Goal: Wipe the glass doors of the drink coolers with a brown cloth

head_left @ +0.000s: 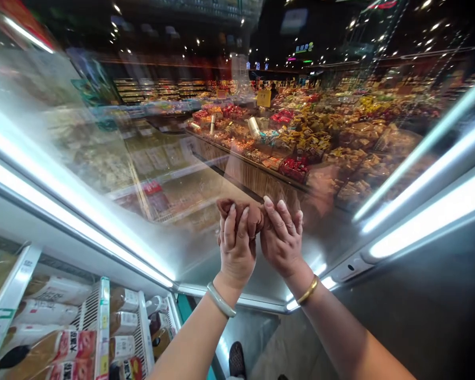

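Both my hands are raised against a slanted mirrored panel [206, 174] above a chiller. My left hand [235, 248], with a pale bangle on the wrist, has its fingers folded over a brown wad of cloth [250, 214] and presses it to the panel. My right hand [283, 240], with a gold bangle on the wrist, lies next to it. Its fingers are stretched up flat on the panel, and the index finger touches the cloth's right edge. Part of the cloth is hidden under my left fingers.
Lit strips [75, 211] run along the panel's lower edge on the left, with more strips [423, 216] on the right. Chiller shelves [103, 322] at lower left hold packaged food between white dividers. The panel reflects store displays of packaged snacks. My shoe [236, 359] shows on the floor below.
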A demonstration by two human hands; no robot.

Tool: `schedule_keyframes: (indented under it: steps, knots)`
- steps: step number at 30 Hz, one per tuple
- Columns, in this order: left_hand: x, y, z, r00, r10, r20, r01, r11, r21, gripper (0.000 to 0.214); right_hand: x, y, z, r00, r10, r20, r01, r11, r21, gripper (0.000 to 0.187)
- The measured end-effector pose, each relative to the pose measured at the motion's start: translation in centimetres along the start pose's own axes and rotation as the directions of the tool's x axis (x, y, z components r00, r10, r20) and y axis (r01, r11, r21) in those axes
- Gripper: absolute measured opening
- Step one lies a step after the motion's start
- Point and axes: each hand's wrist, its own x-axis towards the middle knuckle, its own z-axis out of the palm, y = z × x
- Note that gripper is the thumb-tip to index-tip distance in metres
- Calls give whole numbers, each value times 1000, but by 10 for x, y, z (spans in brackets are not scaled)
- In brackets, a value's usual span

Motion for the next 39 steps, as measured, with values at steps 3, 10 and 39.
schedule_keyframes:
  steps: [3,10,39]
  knots:
    - [-28,0,9,996,-80,-26,78,995,-67,75,-2,-3,5,1000,-13,-15,13,1000,12,44]
    - [-19,5,17,996,-71,-46,71,997,-4,87,-7,3,-1,999,-13,34,9,995,103,44]
    - [-62,49,90,998,49,-33,-44,990,133,76,-80,68,16,989,130,-68,-126,990,66,49]
